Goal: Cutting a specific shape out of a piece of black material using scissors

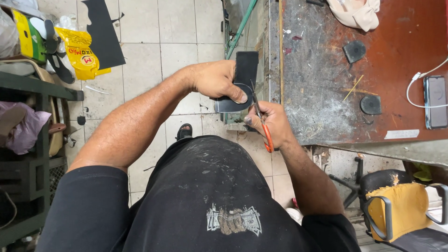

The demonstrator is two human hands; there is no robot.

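At the right of the frame we see a worn tabletop [322, 93] carrying two dark cut pieces [354, 50] and a phone [436, 101] on a white cable [415, 88]. We find a yellow bag [81, 53] at upper left and a yellow-cushioned chair [403, 210] at lower right.

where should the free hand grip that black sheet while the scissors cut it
Probably just as the left hand has it: pinched by the middle of the black sheet, thumb on top, coming from the left. The scissors in the right hand work the rounded lower right edge, so that side should stay free of fingers.

Black rubber sheet [243, 77], orange-handled scissors [262, 122], rust-red stained workbench [326, 93], yellow bag [81, 52]
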